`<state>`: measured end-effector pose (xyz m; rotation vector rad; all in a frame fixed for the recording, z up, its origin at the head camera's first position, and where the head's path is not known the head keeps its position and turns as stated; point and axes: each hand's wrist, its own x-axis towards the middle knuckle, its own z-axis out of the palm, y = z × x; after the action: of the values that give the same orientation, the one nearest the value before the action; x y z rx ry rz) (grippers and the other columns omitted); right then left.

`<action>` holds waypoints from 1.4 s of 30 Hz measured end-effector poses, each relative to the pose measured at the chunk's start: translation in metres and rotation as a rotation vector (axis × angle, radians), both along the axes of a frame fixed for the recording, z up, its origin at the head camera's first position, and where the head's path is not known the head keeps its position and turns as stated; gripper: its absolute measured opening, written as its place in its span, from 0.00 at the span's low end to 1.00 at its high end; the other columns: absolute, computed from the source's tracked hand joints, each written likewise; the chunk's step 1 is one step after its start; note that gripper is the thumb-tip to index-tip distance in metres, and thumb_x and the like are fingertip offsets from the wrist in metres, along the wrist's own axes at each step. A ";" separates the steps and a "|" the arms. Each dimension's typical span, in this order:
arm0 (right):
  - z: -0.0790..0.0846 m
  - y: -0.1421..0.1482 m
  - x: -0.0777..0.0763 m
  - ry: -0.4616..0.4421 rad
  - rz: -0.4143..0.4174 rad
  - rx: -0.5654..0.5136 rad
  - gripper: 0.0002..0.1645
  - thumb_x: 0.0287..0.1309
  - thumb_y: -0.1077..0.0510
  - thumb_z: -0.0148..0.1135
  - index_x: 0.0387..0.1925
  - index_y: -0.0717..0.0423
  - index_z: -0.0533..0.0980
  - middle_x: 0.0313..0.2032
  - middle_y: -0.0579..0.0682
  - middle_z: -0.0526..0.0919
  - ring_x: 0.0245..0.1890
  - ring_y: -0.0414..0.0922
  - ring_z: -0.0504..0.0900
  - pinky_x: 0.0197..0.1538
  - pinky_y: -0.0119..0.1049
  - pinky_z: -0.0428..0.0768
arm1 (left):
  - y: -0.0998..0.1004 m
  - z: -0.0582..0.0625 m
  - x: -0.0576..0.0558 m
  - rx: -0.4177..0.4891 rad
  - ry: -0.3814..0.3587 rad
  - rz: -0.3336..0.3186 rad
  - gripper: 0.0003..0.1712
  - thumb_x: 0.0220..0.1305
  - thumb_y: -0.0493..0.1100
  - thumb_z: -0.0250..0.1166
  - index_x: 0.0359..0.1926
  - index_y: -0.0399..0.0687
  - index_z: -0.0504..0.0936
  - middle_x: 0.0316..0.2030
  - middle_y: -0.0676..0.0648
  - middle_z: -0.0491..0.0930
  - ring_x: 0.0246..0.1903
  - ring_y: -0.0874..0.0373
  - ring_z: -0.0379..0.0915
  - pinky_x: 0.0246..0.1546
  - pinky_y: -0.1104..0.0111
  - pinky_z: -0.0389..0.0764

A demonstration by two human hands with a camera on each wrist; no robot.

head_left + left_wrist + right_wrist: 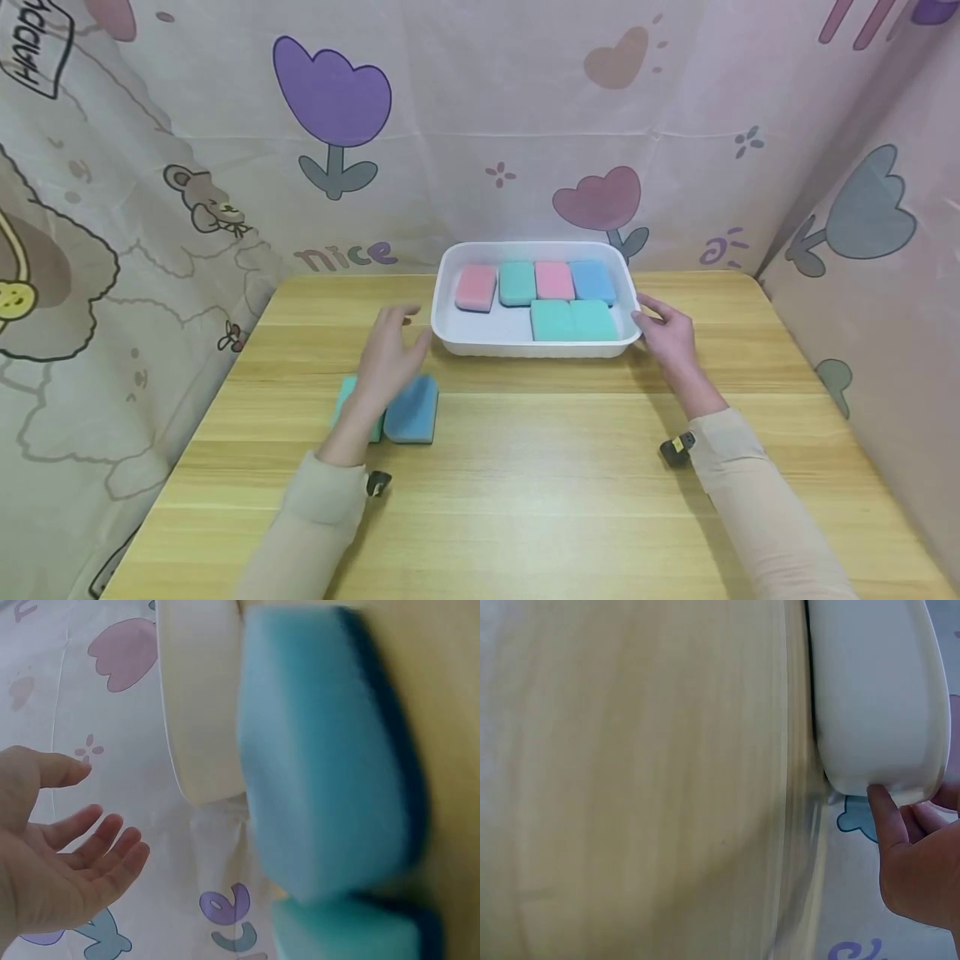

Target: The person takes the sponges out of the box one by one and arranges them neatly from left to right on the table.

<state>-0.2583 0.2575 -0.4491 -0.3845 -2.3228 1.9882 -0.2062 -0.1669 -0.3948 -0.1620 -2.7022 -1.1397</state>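
In the head view, my left hand (392, 354) hovers just left of a white plastic tray (480, 348), fingers spread and loosely bent, holding nothing. Beneath its wrist, a blue sponge (412, 410) and a green sponge (347, 390), each with a dark scouring layer, lie side by side on the table. My right hand (670, 337) holds the tray's right end, its thumb and fingers at the wall and rim; the right wrist view shows a fingertip (876, 792) against the outer wall. Inside the tray sit pink sponges (555, 281), green sponges (573, 321) and a blue sponge (592, 283).
The wooden table (525, 500) runs back to a patterned cloth (465, 100) hung behind and at both sides. The tray stands at the table's far edge, close to that cloth. Bare tray floor (491, 327) shows at its front left.
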 end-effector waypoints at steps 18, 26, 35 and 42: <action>0.000 -0.001 0.000 -0.003 0.002 0.017 0.30 0.75 0.58 0.59 0.75 0.55 0.69 0.69 0.65 0.73 0.66 0.59 0.78 0.51 0.28 0.84 | 0.048 0.016 -0.083 -0.004 -0.074 0.038 0.33 0.73 0.49 0.62 0.73 0.37 0.69 0.67 0.35 0.69 0.63 0.41 0.70 0.64 0.47 0.76; -0.001 0.000 -0.002 0.003 -0.009 0.023 0.30 0.75 0.57 0.60 0.74 0.55 0.69 0.68 0.66 0.74 0.65 0.59 0.78 0.53 0.29 0.84 | 0.068 0.022 -0.120 -0.061 -0.211 0.038 0.35 0.75 0.50 0.60 0.75 0.39 0.65 0.72 0.36 0.64 0.71 0.40 0.63 0.71 0.46 0.69; -0.001 0.001 -0.004 0.018 -0.016 0.020 0.30 0.74 0.56 0.61 0.74 0.55 0.70 0.67 0.66 0.75 0.65 0.59 0.79 0.53 0.30 0.84 | 0.081 0.024 -0.149 0.000 -0.367 0.038 0.35 0.72 0.47 0.62 0.74 0.37 0.66 0.69 0.36 0.70 0.66 0.41 0.68 0.69 0.49 0.72; -0.002 0.001 -0.003 0.009 0.003 0.014 0.31 0.75 0.57 0.60 0.75 0.55 0.68 0.69 0.66 0.73 0.66 0.59 0.78 0.54 0.31 0.84 | 0.080 0.025 -0.161 -0.078 -0.511 -0.009 0.26 0.75 0.47 0.57 0.67 0.39 0.73 0.62 0.40 0.75 0.60 0.47 0.70 0.66 0.59 0.72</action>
<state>-0.2614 0.2588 -0.4515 -0.3703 -2.3319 1.9706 -0.3674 -0.0869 -0.3696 0.1254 -3.1904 -1.2138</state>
